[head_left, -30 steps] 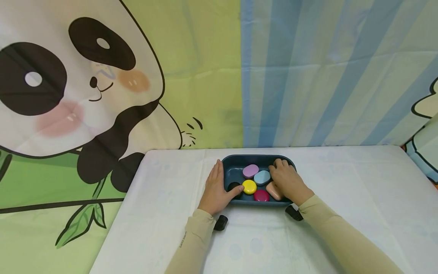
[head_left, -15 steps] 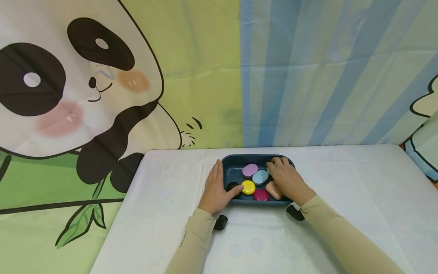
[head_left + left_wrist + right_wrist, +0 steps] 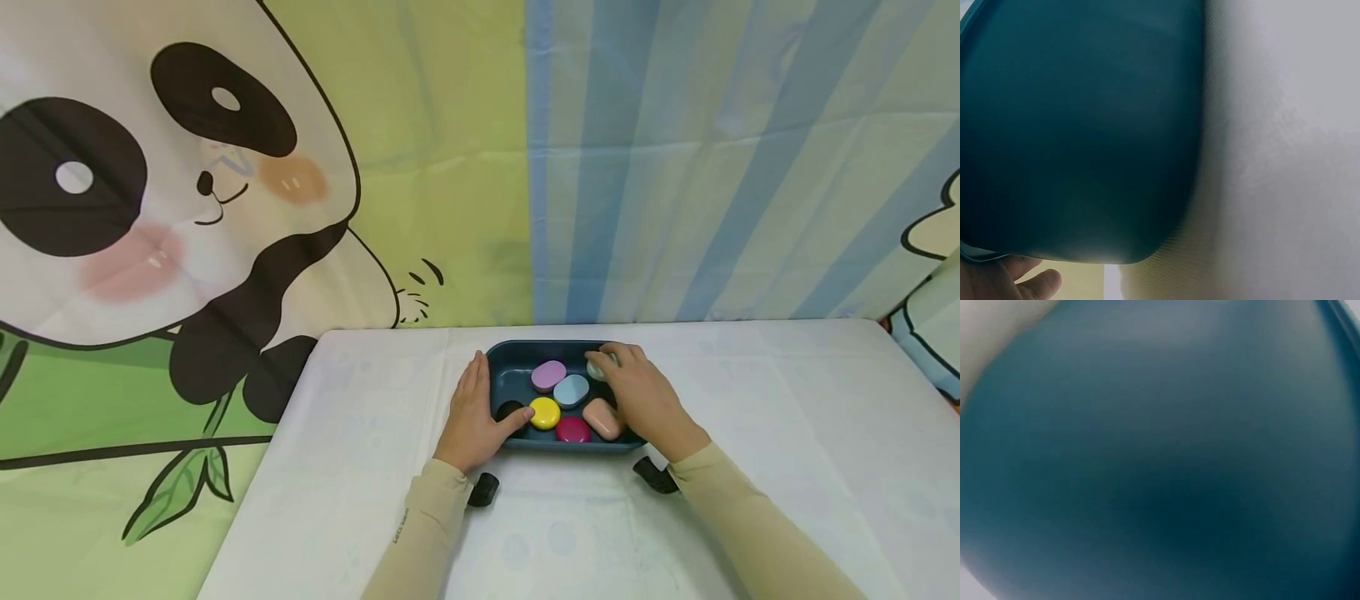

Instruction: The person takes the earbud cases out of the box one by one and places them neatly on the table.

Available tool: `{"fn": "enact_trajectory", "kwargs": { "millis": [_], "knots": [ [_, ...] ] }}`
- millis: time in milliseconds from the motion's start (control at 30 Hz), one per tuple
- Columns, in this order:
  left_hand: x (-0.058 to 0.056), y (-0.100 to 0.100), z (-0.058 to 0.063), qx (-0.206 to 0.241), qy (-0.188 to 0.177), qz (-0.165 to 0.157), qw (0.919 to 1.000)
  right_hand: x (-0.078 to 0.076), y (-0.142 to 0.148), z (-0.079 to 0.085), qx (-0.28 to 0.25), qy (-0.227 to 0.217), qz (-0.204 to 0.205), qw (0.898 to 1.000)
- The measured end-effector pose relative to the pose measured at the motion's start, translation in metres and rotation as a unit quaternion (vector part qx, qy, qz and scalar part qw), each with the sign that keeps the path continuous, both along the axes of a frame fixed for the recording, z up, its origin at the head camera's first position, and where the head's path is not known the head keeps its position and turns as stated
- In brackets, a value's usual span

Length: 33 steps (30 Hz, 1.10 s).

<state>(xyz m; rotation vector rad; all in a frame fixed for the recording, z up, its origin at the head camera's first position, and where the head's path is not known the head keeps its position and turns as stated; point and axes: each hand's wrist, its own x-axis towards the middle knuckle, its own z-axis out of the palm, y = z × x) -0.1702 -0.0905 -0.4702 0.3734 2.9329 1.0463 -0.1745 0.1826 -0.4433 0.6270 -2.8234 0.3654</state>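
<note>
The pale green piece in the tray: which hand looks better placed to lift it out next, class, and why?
The right hand, probably: its curled fingers are on the pale green piece near the far right corner of the tray. The left hand rests at the opposite end, with the lilac piece between.

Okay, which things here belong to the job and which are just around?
Likely in the job: tray; left hand, against it; right hand, holding pale green piece; purple piece, light blue piece, yellow piece, black piece, red piece, peach piece inside.

Just around: white tablecloth, panda backdrop, striped backdrop, black wrist gear.
</note>
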Motion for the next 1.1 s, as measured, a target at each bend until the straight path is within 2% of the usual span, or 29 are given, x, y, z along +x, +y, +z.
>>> {"fn": "enact_trajectory", "kwargs": {
  "millis": [400,1100],
  "knots": [
    [0.000,0.001,-0.003,0.002,0.000,-0.005,1.0000,0.008,0.005,0.003,-0.058,0.014,-0.008,0.998],
    [0.000,0.001,0.003,-0.006,-0.011,0.003,0.9999,0.008,0.027,0.018,-0.097,0.058,-0.024,0.993]
  ]
}}
